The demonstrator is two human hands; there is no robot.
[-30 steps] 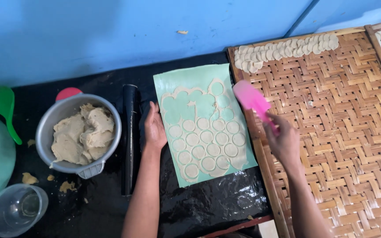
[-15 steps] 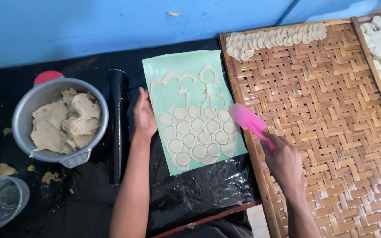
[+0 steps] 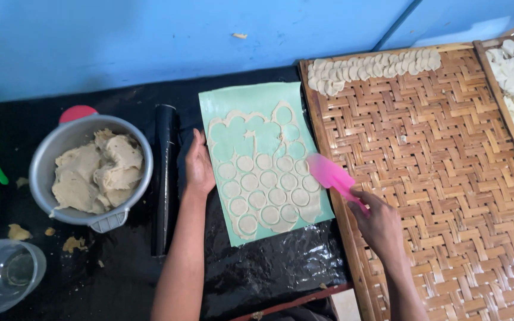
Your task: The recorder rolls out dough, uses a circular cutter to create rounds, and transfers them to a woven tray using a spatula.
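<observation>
Head camera view, looking down at a person's two bare hands over a black-covered work surface [image 3: 120, 279]. Her or his right hand [image 3: 379, 223] is closed around the handle of a pink spatula [image 3: 331, 175], whose flat blade reaches up and to the left from the grip and touches the right edge of a pale green mat [image 3: 251, 98]. On the mat lies a thin rolled dough sheet [image 3: 269, 190] cut into many small circles; the circles lie just left of the spatula blade, and several round holes near the top of the sheet show the green mat through them.

Left hand [image 3: 198, 163] rests flat with fingers extended, holding nothing, pressing on the left edge of the mat. Just left of that hand lies a black rolling pin [image 3: 165, 178], running away from the camera. Further left sits a metal bowl [image 3: 49, 160] holding lumps of beige dough [image 3: 96, 172].

Under and to the right of the right hand is a woven bamboo tray [image 3: 441, 166]. Well above the grip, along the tray's far edge, a row of cut dough discs [image 3: 370, 65] overlaps. A clear glass bowl [image 3: 1, 276] sits at the lower left corner.
</observation>
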